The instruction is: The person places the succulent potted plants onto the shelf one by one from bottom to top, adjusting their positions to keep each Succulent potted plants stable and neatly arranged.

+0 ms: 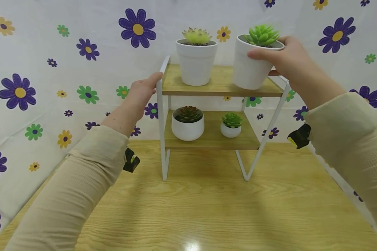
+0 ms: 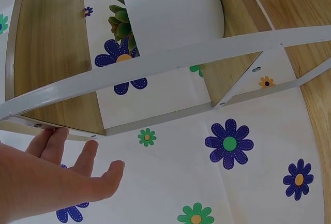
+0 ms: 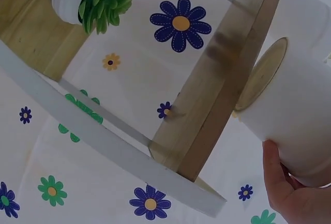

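My right hand (image 1: 290, 57) holds a white pot (image 1: 251, 71) with a bright green succulent (image 1: 262, 35), thumb across its front near the rim. The pot leans slightly; in the right wrist view its round base (image 3: 264, 74) shows tilted beside the upper board's edge. My left hand (image 1: 141, 92) rests at the upper left corner of a two-tier plant shelf (image 1: 223, 93); in the left wrist view fingertips (image 2: 59, 133) touch the white frame while the other fingers stay apart from it. Left on the top tier, a white pot (image 1: 196, 66) carries a yellowish succulent.
On the lower tier sit a rounded white pot (image 1: 187, 129) with a dark reddish succulent and a small white pot (image 1: 230, 131) with a green one. The shelf's white legs (image 1: 164, 164) stand on a wooden table (image 1: 207, 209). Behind hangs a flower-patterned cloth (image 1: 106, 69).
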Demonstrator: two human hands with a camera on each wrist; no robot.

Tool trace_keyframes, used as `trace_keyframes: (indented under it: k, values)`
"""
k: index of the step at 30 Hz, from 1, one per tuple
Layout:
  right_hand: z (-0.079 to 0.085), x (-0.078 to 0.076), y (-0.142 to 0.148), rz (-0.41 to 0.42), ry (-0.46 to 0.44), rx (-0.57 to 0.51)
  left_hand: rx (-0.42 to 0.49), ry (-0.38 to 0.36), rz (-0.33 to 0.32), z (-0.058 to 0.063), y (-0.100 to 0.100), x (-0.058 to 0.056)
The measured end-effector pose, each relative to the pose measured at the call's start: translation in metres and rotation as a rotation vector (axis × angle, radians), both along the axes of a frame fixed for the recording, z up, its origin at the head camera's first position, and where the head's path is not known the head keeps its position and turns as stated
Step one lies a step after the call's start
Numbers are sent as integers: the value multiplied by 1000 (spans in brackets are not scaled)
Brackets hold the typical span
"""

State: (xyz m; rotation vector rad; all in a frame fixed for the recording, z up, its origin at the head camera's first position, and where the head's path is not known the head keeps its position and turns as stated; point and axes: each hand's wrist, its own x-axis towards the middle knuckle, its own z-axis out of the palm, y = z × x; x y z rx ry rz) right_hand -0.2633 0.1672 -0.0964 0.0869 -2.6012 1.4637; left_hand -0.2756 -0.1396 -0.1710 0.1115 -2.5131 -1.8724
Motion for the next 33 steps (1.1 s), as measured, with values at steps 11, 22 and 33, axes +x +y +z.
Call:
trace_keyframes:
  k: [11, 22, 33]
  values:
    - [-5, -11, -8, -46, -48, -18, 22, -7, 8, -1, 1, 1]
    - [-8, -21, -9, -68, -49, 7, 19, -10, 7, -1, 3, 2]
    - [-9, -26, -12, -60, -83, -16, 3, -20, 25, -1, 0, -1]
